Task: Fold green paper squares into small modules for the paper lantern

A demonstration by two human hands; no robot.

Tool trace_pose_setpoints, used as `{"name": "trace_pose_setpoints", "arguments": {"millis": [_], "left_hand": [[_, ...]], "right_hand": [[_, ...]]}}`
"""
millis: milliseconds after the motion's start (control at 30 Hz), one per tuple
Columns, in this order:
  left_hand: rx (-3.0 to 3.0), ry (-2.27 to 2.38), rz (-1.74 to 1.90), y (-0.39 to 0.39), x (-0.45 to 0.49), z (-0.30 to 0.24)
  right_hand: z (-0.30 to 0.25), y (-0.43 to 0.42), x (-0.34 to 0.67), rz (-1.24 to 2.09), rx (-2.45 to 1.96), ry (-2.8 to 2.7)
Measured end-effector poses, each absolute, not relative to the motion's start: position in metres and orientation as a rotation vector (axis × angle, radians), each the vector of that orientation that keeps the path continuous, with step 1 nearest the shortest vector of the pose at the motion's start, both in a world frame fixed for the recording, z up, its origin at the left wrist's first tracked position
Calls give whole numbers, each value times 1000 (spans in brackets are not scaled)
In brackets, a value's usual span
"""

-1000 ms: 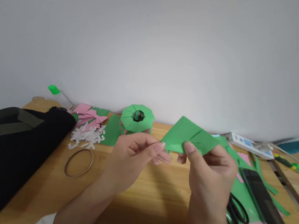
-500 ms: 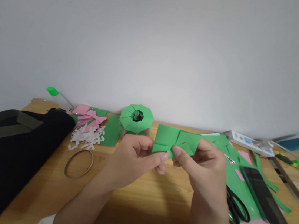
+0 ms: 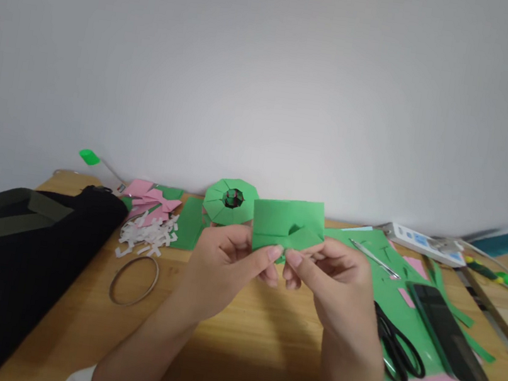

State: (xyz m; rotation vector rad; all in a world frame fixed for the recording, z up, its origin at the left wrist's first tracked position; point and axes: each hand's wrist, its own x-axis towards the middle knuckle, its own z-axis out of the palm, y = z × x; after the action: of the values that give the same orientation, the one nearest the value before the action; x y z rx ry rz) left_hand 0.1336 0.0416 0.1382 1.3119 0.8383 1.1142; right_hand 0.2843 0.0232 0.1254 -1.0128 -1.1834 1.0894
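Observation:
A small sheet of folded green paper (image 3: 286,216) is held up above the middle of the table. My left hand (image 3: 223,269) pinches its lower left edge, thumb in front and fingers behind. My right hand (image 3: 339,286) grips the lower right part, where a flap stands out in a point. Both thumbs nearly meet at the bottom edge. Behind the paper and to its left stands a round green and pink folded-paper piece (image 3: 218,201) with a hole in its top, partly covered by the sheet and my left hand.
At left lie a black bag (image 3: 33,259), a ring (image 3: 112,284), white paper scraps (image 3: 147,232) and pink folded pieces (image 3: 148,194). At right are black-handled scissors (image 3: 401,353), a dark phone (image 3: 443,327), a silver pen-like tool (image 3: 375,258), green sheets (image 3: 386,293) and a power strip (image 3: 427,244).
The paper has shifted a little left and up, and its upper part now looks like one flat panel instead of two. My right hand has moved left, closer to my left.

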Motion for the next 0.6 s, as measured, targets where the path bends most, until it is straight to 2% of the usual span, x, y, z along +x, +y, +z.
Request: {"name": "trace_pose_setpoints", "arguments": {"millis": [600], "left_hand": [[1532, 955, 1133, 41, 129, 133]], "right_hand": [[125, 21, 284, 991, -998, -1062]]}}
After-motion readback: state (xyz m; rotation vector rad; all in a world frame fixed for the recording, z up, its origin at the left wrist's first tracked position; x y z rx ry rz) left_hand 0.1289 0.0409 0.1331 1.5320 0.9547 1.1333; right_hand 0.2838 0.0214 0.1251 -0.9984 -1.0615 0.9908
